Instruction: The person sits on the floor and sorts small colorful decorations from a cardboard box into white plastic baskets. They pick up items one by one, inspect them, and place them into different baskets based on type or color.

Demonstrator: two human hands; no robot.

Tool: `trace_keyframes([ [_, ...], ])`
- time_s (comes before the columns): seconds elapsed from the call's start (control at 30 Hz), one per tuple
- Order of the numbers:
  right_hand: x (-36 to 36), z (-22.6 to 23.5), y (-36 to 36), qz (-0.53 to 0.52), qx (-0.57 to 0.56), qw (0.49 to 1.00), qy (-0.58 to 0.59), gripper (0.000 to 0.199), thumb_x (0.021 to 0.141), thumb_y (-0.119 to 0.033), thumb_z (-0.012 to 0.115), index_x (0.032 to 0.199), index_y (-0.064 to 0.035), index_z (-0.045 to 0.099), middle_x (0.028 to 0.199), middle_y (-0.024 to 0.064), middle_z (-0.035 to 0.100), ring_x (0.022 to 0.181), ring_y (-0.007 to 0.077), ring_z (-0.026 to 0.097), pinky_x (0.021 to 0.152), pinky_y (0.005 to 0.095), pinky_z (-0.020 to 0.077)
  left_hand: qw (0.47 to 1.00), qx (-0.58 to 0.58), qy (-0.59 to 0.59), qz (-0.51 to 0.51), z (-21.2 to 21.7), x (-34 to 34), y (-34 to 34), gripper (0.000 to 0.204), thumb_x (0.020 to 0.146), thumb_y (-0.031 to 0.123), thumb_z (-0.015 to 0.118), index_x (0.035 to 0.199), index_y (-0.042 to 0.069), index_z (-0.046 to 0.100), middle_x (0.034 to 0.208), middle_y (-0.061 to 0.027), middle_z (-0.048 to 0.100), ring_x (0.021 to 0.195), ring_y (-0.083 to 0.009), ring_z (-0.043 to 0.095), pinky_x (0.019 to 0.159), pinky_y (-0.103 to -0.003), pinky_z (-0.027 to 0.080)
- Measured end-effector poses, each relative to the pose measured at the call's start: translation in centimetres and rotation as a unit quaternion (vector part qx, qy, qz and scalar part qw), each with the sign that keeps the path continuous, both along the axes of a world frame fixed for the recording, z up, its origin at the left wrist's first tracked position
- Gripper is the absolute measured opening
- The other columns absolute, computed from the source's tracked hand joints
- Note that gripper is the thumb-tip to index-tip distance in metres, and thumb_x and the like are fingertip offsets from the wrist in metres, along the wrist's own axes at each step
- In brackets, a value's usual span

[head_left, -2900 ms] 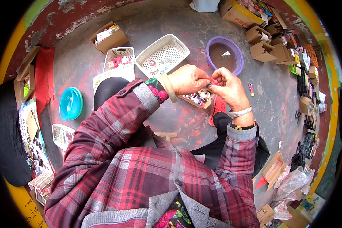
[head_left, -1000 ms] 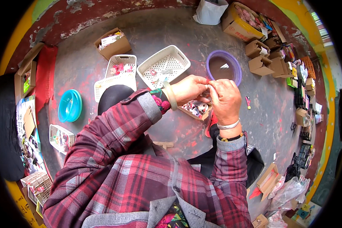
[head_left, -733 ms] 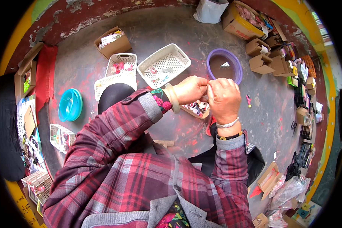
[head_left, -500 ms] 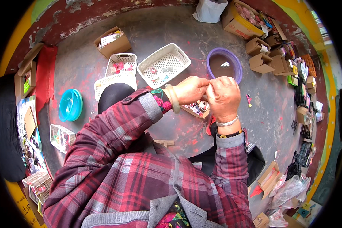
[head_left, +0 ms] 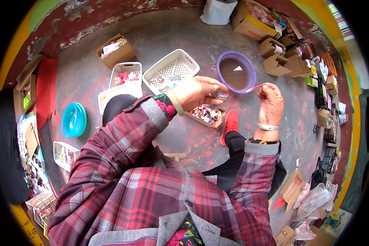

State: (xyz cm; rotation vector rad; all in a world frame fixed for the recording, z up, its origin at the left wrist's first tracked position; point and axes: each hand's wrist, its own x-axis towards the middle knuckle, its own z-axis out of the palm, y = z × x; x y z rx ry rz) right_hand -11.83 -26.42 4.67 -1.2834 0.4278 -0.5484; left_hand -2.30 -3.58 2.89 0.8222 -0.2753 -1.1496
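My left hand [head_left: 197, 92] is above the floor near the centre, fingers curled round a small shiny piece [head_left: 219, 96] with a clear, glinting surface; its exact kind is too small to make out. Off to the right, my right hand [head_left: 271, 102] is raised, thumb and fingertips pinching one end of a thin pink strip [head_left: 255, 88]. The strip points left toward the other hand, across the rim of a purple basin [head_left: 252, 65] standing farther off. Beneath my left hand lies a shallow cardboard box [head_left: 201, 122] full of small pink, white and dark pieces.
White perforated baskets [head_left: 187, 52] [head_left: 138, 69] with small items stand ahead, beside a cardboard box [head_left: 125, 53]. Turquoise basins [head_left: 74, 119] sit left. Cardboard boxes [head_left: 276, 65] and plastic bags [head_left: 315, 207] line the right side. A red shoe [head_left: 231, 123] is below the basin.
My hands were together and have come apart, the right one moving right with the pink strip now showing. The shiny piece has come into sight at my left fingers. The view has shifted slightly.
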Motion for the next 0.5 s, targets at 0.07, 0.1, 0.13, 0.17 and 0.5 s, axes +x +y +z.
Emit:
trace_keyframes([
  [0.07,-0.8,-0.2,-3.0,-0.036,0.000,0.999,0.013,0.008,0.076,-0.004,0.063,0.084,-0.0021,0.063,0.074,0.0012,0.060,0.064,0.0088,0.053,0.062,0.0206,0.0422,1.000,0.021,-0.008,0.013,0.3,-0.1,0.1,0.026,0.090,0.010,0.047,0.109,-0.007,0.053,0.113,-0.0120,0.054,0.101,-0.0180,0.054,0.087,-0.029,0.048],
  [0.1,-1.2,-0.1,-4.2,-0.053,-0.042,0.996,0.055,0.008,0.076,-0.004,0.063,0.083,-0.0018,0.063,0.072,0.0009,0.060,0.063,0.0086,0.053,0.061,0.0203,0.0420,1.000,0.025,-0.006,0.016,0.3,-0.1,0.1,0.026,0.090,0.010,0.047,0.109,-0.007,0.054,0.113,-0.0120,0.054,0.101,-0.0179,0.054,0.087,-0.029,0.048],
  [0.13,-1.7,-0.2,-5.5,-0.072,-0.084,0.989,0.099,0.007,0.076,-0.005,0.063,0.083,-0.0015,0.063,0.070,0.0005,0.060,0.062,0.0084,0.053,0.059,0.0201,0.0418,0.999,0.028,-0.002,0.018,0.1,-0.1,0.0,0.026,0.090,0.010,0.047,0.109,-0.007,0.054,0.113,-0.0120,0.054,0.101,-0.0179,0.054,0.087,-0.029,0.048],
  [0.17,-2.2,-0.4,-6.9,-0.090,-0.126,0.978,0.142,0.007,0.076,-0.006,0.064,0.082,-0.0012,0.063,0.069,0.0002,0.059,0.061,0.0083,0.053,0.058,0.0199,0.0416,1.000,0.025,0.004,0.017,0.0,0.0,-0.1,0.026,0.090,0.010,0.046,0.109,-0.007,0.053,0.113,-0.0123,0.054,0.100,-0.0183,0.055,0.087,-0.028,0.048],
  [0.5,-11.2,-8.5,-21.1,-0.136,-0.485,0.762,0.407,0.014,0.068,-0.008,0.061,0.080,-0.0061,0.068,0.080,0.0133,0.066,0.076,0.0233,0.064,0.068,0.0327,0.0480,0.999,0.035,-0.004,0.021,-0.2,-0.6,-0.9,0.026,0.090,0.007,0.045,0.110,-0.007,0.052,0.112,-0.0129,0.054,0.095,-0.0179,0.056,0.086,-0.030,0.049],
])
